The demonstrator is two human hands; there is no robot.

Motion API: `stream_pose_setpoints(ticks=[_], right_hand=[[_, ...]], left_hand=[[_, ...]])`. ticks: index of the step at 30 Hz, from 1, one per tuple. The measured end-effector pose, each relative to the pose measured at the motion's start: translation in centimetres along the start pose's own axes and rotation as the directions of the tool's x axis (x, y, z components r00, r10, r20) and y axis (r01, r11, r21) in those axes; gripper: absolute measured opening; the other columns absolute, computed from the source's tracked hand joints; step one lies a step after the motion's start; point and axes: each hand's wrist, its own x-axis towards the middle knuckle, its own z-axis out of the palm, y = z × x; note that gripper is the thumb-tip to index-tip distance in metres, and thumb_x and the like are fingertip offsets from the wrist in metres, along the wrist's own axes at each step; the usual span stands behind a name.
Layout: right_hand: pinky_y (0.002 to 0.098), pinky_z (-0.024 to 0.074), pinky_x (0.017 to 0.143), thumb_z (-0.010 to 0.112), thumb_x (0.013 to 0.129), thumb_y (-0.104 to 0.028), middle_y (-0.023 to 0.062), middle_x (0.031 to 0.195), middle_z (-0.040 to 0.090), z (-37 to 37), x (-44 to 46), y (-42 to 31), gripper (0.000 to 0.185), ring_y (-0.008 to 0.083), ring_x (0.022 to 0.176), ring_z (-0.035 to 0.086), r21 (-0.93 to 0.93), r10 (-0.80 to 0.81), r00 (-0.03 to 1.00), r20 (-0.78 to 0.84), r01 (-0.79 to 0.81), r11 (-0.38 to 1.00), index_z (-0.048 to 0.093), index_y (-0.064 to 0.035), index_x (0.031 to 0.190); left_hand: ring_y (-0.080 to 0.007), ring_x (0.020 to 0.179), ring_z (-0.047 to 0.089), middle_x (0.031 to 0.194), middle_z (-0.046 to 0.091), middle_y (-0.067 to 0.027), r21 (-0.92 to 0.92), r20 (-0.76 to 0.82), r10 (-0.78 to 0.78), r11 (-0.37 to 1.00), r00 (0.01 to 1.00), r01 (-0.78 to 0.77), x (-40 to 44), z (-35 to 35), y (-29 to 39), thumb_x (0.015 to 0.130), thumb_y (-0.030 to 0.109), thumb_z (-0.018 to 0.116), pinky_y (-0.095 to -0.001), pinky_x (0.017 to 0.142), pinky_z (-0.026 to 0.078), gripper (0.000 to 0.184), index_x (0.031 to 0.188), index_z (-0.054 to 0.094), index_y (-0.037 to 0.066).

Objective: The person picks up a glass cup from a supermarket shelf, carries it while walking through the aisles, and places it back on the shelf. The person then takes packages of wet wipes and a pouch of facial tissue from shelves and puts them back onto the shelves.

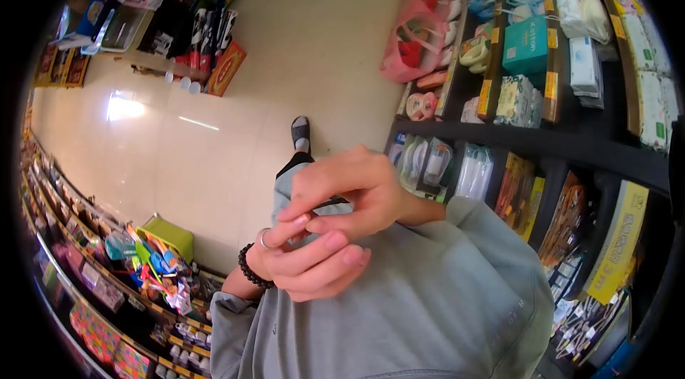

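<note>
My right hand point(349, 190) comes in from the right, above my left hand point(307, 261). Its thumb and index finger are pinched on a fingertip of my left hand, and no separate object shows between them. The fingers of my left hand are curled and pressed together, palm side partly hidden, with nothing visible in them. A ring point(264, 238) sits on one left finger and a dark bead bracelet point(250, 267) circles the left wrist. Both hands are in front of my grey shirt point(428, 293).
Shelves point(571, 147) of packaged goods stand on the right, with a teal box point(525, 45) and pink bags point(414, 47). More stocked shelves point(107, 265) and a green bin point(168, 234) are at lower left. My sandalled foot point(301, 135) is on the tiled floor point(235, 129).
</note>
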Motion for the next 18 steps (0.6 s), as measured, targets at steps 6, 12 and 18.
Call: stream_pose_setpoints(ticks=[6, 12, 18], right_hand=[[0.0308, 0.0476, 0.058, 0.067, 0.085, 0.002, 0.0165, 0.08, 0.068, -3.5, 7.2, 1.7, 0.018, 0.0232, 0.066, 0.065, -0.084, 0.006, 0.996, -0.088, -0.013, 0.996, 0.069, 0.0094, 0.101], [0.0297, 0.0487, 0.062, 0.066, 0.085, 0.004, 0.0142, 0.086, 0.068, -8.2, 9.6, 1.6, 0.019, 0.021, 0.073, 0.065, -0.117, 0.009, 0.948, -0.319, -0.049, 0.992, 0.069, 0.0047, 0.103], [0.0324, 0.0506, 0.066, 0.07, 0.08, 0.003, 0.0116, 0.093, 0.065, -16.9, 10.1, -0.4, 0.026, 0.0256, 0.082, 0.065, -0.726, -0.332, 0.891, -0.31, 0.004, 0.688, 0.068, 0.0021, 0.105]], left_hand=[[-0.0176, 0.117, 0.056, 0.119, 0.061, 0.0029, -0.073, -0.04, -0.006, 0.997, 0.999, 0.003, 1.7, 1.7, -9.1, 0.079, 0.012, 0.068, -0.0434, 0.11, 0.037, 0.023, 0.099, 0.072, 0.024], [-0.0232, 0.118, 0.056, 0.12, 0.061, -0.002, -0.208, 0.13, 0.043, 0.978, 0.991, -0.015, 3.3, 3.8, -16.5, 0.079, 0.013, 0.072, -0.0479, 0.109, 0.038, 0.024, 0.1, 0.072, 0.024], [-0.0372, 0.111, 0.058, 0.119, 0.06, -0.0138, -0.391, 0.388, -0.154, 0.865, 0.909, 0.314, 8.0, 9.3, -23.4, 0.07, 0.0, 0.066, -0.0602, 0.102, 0.04, 0.031, 0.098, 0.06, 0.012]])
